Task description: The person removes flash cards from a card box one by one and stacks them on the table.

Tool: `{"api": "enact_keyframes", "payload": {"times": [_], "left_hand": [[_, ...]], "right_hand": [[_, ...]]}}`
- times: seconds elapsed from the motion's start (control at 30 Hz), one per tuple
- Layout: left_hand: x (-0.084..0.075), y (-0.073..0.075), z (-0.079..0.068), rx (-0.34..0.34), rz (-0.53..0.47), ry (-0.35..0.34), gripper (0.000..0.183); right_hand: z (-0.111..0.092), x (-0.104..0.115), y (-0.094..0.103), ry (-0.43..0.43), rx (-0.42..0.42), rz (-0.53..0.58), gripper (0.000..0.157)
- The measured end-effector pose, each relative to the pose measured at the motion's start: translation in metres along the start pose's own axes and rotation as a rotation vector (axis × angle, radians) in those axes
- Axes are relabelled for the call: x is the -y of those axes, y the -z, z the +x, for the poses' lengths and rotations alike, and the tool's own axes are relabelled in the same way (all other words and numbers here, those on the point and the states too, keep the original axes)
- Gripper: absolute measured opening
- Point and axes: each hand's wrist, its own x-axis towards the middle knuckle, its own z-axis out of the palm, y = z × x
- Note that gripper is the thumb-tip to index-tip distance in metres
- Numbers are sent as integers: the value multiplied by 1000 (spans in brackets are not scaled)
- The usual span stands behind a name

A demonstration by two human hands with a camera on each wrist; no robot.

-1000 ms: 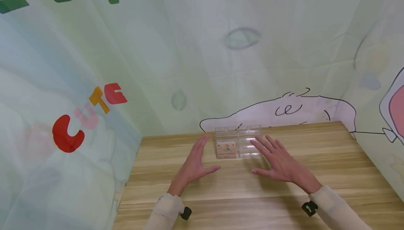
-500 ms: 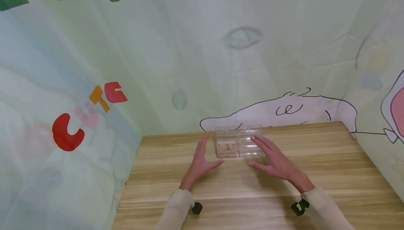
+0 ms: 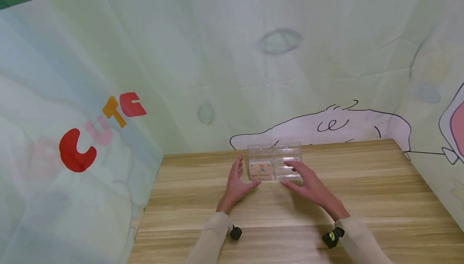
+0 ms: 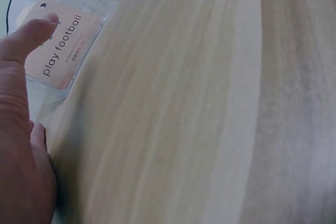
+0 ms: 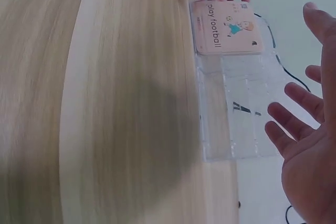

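Observation:
A clear plastic display rack (image 3: pixel 287 150) with stepped tiers in two columns stands at the back of the table. In its front left slot sits a pink card (image 3: pixel 261 170) printed "play football" with a small cartoon figure. My left hand (image 3: pixel 235 186) is at the rack's left side, thumb pointing inward in front of the card. On the right side, my right hand (image 3: pixel 311 184) overlaps the rack in the head view. Seen from the right wrist, its fingers (image 5: pixel 294 124) are spread and loosely bent, with nothing between them and the thumb.
The wood-grain table (image 3: pixel 275 219) stretches in front of the rack and to both sides. Right behind it hangs a printed cloth backdrop (image 3: pixel 224 75). Another cloth wall (image 3: pixel 98 191) runs along the left table edge. Black wrist cameras (image 3: pixel 235 232) sit under both sleeves.
Both hands have moved inward toward the rack, the right one further to the left. The right fingers, spread before, are now more bent. The rack and card have stayed in place.

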Motion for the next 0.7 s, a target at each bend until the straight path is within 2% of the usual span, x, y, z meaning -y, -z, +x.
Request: {"api": "enact_keyframes", "payload": {"times": [0.17,0.4,0.6,0.7], "left_hand": [[0,-3,7,-9,-1,-21,115],[-3,-4,24,53,72,-21,118],[-5,-4,37,91,94,-43,118],[-4,-6,35,105,86,-15,121]], "right_hand": [[4,-2,-7,0,-19,115,57],[13,-7,-17,-87,-12,216,48],[25,-9,-31,-123,-15,242,39],[25,-9,-40,-140,0,252,37]]}}
